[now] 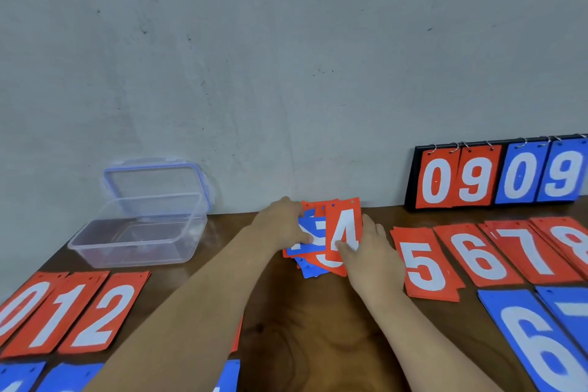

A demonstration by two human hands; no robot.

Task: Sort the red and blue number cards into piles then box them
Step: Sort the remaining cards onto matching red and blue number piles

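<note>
R hand (372,251) pinches red 4 card (346,226); L hand (280,223) grips mixed card pile (313,267). Clear plastic box (136,232) left of L hand, flat red 5 pile (426,264) just right of R hand.

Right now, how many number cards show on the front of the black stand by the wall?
4, in a row on the black stand: red 0, red 9, blue 0, blue 9, left to right. Others may hang hidden behind them.

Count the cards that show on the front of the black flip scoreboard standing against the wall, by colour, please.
Red cards: 2 (red 0, red 9)
Blue cards: 2 (blue 0, blue 9)
Total: 4 cards showing on the scoreboard
</note>
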